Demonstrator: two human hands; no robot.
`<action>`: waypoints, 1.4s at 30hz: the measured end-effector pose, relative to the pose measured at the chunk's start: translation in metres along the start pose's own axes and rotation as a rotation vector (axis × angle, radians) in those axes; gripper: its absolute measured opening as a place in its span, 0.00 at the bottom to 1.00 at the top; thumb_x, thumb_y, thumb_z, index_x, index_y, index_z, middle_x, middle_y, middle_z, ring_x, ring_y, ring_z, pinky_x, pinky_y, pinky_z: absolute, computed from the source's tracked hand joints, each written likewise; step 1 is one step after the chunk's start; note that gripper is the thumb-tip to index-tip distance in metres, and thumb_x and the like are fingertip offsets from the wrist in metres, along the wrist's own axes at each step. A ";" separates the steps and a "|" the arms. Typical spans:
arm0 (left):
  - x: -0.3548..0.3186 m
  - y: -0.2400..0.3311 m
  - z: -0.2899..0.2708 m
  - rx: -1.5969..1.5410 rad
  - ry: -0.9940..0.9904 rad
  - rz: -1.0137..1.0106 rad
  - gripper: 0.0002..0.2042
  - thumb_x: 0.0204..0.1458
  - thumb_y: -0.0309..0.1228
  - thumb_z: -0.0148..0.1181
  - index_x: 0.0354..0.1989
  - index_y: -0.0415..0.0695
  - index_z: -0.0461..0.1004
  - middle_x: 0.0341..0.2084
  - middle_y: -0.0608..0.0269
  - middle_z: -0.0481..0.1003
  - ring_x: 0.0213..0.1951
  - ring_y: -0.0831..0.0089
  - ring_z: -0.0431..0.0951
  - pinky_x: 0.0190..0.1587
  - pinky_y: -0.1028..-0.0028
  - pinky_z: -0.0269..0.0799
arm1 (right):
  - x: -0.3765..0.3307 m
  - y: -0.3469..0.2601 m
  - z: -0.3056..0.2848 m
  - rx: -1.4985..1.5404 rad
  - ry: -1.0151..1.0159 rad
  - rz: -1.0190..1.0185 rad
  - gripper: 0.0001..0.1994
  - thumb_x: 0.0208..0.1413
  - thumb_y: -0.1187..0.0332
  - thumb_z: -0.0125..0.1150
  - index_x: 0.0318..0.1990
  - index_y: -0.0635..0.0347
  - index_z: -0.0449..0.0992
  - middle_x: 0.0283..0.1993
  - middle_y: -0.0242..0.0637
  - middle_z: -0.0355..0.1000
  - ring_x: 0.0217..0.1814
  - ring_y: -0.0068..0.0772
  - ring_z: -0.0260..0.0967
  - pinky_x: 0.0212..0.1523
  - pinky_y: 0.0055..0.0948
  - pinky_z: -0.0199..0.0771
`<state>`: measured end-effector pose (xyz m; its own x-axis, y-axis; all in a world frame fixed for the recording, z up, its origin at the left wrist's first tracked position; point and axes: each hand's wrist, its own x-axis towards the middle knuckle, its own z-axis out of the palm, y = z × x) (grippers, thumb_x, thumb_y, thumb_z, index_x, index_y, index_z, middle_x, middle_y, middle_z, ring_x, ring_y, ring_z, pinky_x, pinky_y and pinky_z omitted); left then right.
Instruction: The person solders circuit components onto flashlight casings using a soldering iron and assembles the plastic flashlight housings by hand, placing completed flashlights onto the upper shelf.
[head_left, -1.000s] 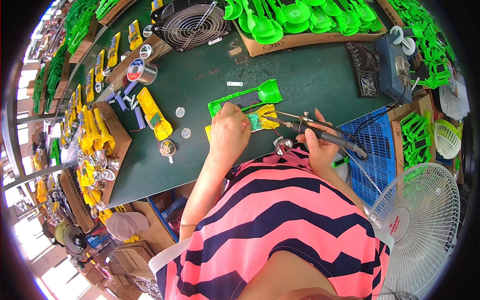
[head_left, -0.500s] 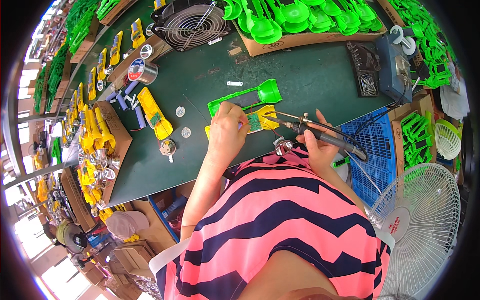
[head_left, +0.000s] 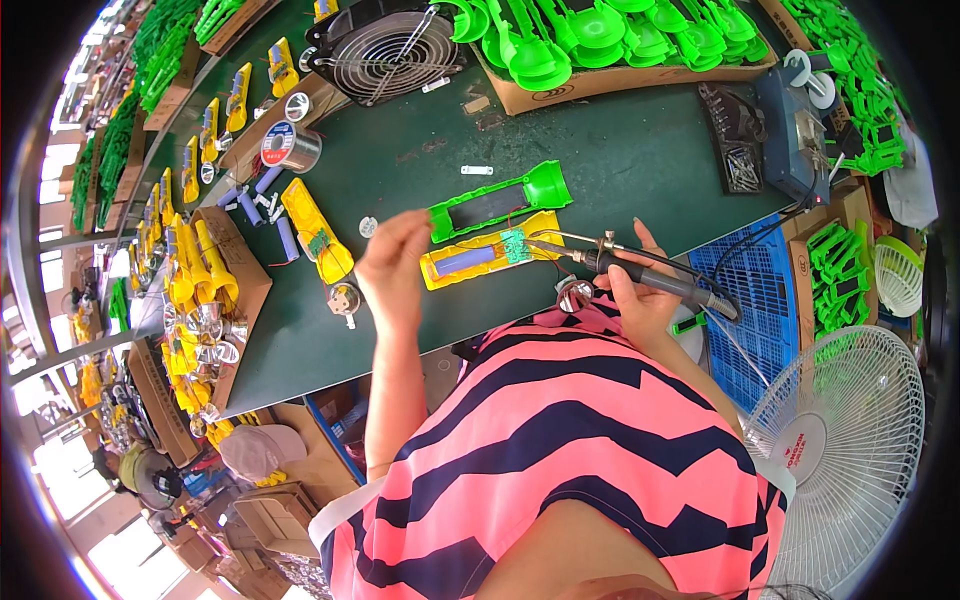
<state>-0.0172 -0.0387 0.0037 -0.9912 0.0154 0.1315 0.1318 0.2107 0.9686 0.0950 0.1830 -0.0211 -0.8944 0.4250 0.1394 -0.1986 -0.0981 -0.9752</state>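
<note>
Head view, going left to right: at the far left we have a cardboard box heaped with yellow shells, then loose purple cells and a solder spool on the green counter. Next is a spare yellow shell with a small board inside, a round silver part just below its end.

Left hand is raised over the counter, left of the work; its fingers are curled together, and we can't tell whether anything thin sits between them. A small disc lies just beside it.

Middle: the yellow work shell lies flat on the counter, in front of us, with a purple battery in its left part and a green circuit board toward the right. Just beyond lies an open green shell, wide end to the right. A shiny reflector is near the work shell's right end.

Right hand has its fingers clamped on the soldering iron, tip pointing left at the board; contact we can't confirm. Further right: a blue crate and a white fan.
</note>
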 end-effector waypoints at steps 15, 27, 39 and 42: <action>-0.005 0.003 0.009 0.686 -0.328 0.670 0.13 0.37 0.20 0.58 0.35 0.43 0.75 0.24 0.67 0.69 0.33 0.66 0.67 0.35 0.72 0.64 | 0.003 0.001 -0.004 -0.137 -0.019 -0.066 0.09 0.44 0.78 0.57 0.35 0.64 0.70 0.20 0.32 0.72 0.29 0.20 0.71 0.63 0.44 0.38; -0.032 0.010 0.031 0.718 -0.335 0.663 0.10 0.33 0.21 0.61 0.28 0.44 0.75 0.24 0.64 0.71 0.25 0.68 0.72 0.27 0.73 0.68 | 0.004 -0.002 -0.006 -0.142 -0.047 -0.039 0.08 0.44 0.78 0.56 0.34 0.64 0.69 0.18 0.30 0.72 0.26 0.18 0.70 0.62 0.45 0.41; -0.030 0.011 0.028 0.762 -0.406 0.669 0.12 0.33 0.20 0.59 0.31 0.44 0.76 0.22 0.64 0.68 0.24 0.70 0.71 0.23 0.75 0.68 | 0.004 0.001 -0.002 -0.102 -0.003 0.028 0.08 0.43 0.78 0.57 0.34 0.64 0.70 0.17 0.28 0.71 0.26 0.15 0.69 0.61 0.43 0.43; -0.031 0.009 0.028 0.723 -0.395 0.681 0.12 0.33 0.20 0.60 0.31 0.44 0.76 0.22 0.65 0.68 0.24 0.70 0.71 0.24 0.75 0.68 | 0.004 0.001 -0.001 -0.099 0.001 0.024 0.08 0.43 0.78 0.57 0.34 0.64 0.70 0.16 0.29 0.71 0.26 0.15 0.68 0.62 0.42 0.43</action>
<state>0.0138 -0.0104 0.0024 -0.6623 0.6370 0.3945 0.7493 0.5653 0.3450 0.0918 0.1852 -0.0219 -0.8981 0.4244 0.1154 -0.1363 -0.0189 -0.9905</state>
